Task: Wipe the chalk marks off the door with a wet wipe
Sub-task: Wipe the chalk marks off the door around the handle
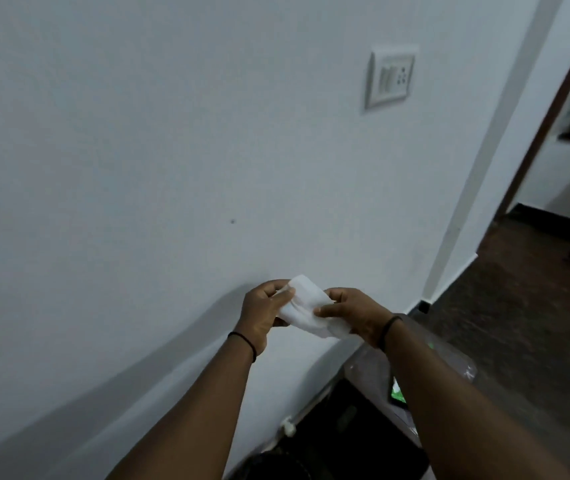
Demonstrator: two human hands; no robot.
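A white wet wipe (307,311) is stretched between both hands in front of a plain white wall (138,168). My left hand (264,311) pinches its left end with curled fingers. My right hand (354,315) grips its right end, thumb lying across the wipe. Each wrist carries a thin black band. No door leaf and no chalk marks show in this view; only a dark brown door frame (550,112) runs along the right edge.
A switch and socket plate (391,76) is mounted on the wall at the upper right. Below my right arm stands a small table (366,372) with a green-lit phone (397,391) on it. Dark wooden floor (518,323) stretches to the right through the doorway.
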